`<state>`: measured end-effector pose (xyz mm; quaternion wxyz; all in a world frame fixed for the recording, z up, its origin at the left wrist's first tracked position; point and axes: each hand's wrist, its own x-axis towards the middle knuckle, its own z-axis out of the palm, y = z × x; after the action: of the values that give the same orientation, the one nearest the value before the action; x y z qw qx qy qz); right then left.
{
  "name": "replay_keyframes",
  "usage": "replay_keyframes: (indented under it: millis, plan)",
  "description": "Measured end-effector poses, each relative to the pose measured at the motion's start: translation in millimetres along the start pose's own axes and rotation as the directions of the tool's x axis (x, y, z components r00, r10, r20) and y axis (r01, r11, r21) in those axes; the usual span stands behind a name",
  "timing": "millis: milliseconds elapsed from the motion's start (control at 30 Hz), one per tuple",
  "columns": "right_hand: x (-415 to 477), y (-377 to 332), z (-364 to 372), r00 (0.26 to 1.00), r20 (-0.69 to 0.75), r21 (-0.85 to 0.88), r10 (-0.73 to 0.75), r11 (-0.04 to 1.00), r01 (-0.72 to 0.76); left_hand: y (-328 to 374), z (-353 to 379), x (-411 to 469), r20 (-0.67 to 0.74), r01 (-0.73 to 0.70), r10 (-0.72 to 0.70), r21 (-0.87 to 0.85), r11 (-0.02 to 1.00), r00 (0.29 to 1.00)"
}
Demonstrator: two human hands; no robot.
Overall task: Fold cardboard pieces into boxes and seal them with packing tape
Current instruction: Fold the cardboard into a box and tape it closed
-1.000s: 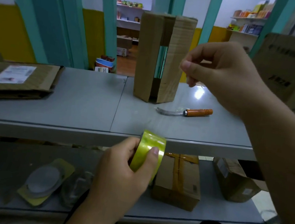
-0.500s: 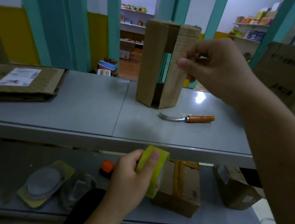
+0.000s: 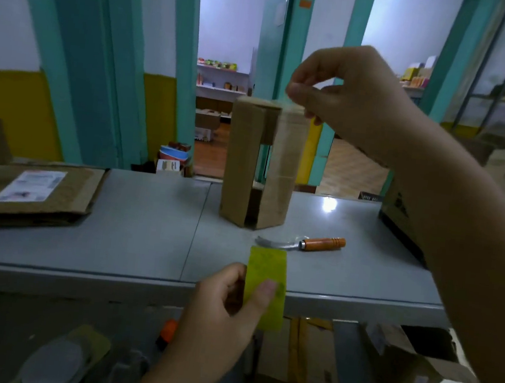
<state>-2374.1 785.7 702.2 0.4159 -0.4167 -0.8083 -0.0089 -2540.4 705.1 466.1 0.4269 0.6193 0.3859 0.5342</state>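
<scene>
Low at the near edge of the grey worktop, the left hand grips the yellow tape roll, with the thumb on its outer face and the fingers curled round the other side. The right hand is raised beyond it. Its thumb and forefinger pinch the free end of the tape strip, which runs see-through down toward the roll in front of the cardboard box. That box stands upright on the worktop, with a gap between its front flaps. Just beside its base lies an orange-handled knife. A flattened carton with a label lies at the left.
</scene>
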Motion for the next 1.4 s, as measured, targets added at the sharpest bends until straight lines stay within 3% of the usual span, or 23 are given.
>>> replay_keyframes:
  millis: [100,200,267,333,400,467,600,700,867,967,1067,1233,1400]
  plan:
    - [17,5,0,0.999,0.010,-0.031,0.032,0.999,-0.031,11,-14,26,0.068,0.010,-0.020,0.156,0.988,0.997]
    - [23,10,4,0.998,0.049,-0.031,0.044,0.999,-0.042,16,-40,53,0.140,-0.024,-0.042,0.439,0.898,0.989]
    - [25,15,7,0.997,0.078,-0.035,0.023,0.999,-0.020,22,-61,77,0.149,-0.070,-0.007,0.506,0.860,0.989]
    - [28,20,11,0.995,0.102,-0.043,0.005,0.999,0.000,27,-77,115,0.082,-0.226,0.219,0.567,0.792,0.972]
    - [32,26,14,0.994,0.105,-0.038,-0.008,0.999,0.012,30,-89,166,-0.015,-0.414,0.538,0.620,0.667,0.843]
    - [36,33,16,0.996,0.088,-0.032,-0.018,0.999,0.021,38,-90,220,0.009,-0.488,0.689,0.712,0.505,0.725]
    - [42,44,20,0.998,0.053,-0.037,-0.028,0.999,0.030,54,-67,290,0.196,-0.402,0.561,0.875,0.270,0.804]
    - [46,51,22,0.999,0.033,-0.046,-0.027,0.999,0.028,44,-41,313,0.224,-0.337,0.480,0.927,0.162,0.848]
    - [54,60,20,0.998,0.060,-0.086,-0.017,0.996,0.022,32,-31,329,0.249,-0.339,0.604,0.940,0.038,0.757]
    - [62,68,23,0.998,0.066,-0.102,-0.002,0.995,0.008,41,-43,339,0.324,-0.381,0.590,0.924,-0.030,0.740]
    - [72,72,32,0.997,0.077,-0.099,0.023,0.995,-0.015,50,-58,351,0.342,-0.421,0.583,0.907,-0.001,0.737]
    - [88,76,48,0.993,0.109,-0.107,0.049,0.994,-0.037,41,-67,353,0.258,-0.474,0.596,0.848,0.237,0.761]
    - [104,85,61,0.992,0.111,-0.169,0.061,0.985,-0.042,37,-66,355,0.235,-0.460,0.619,0.857,0.232,0.749]
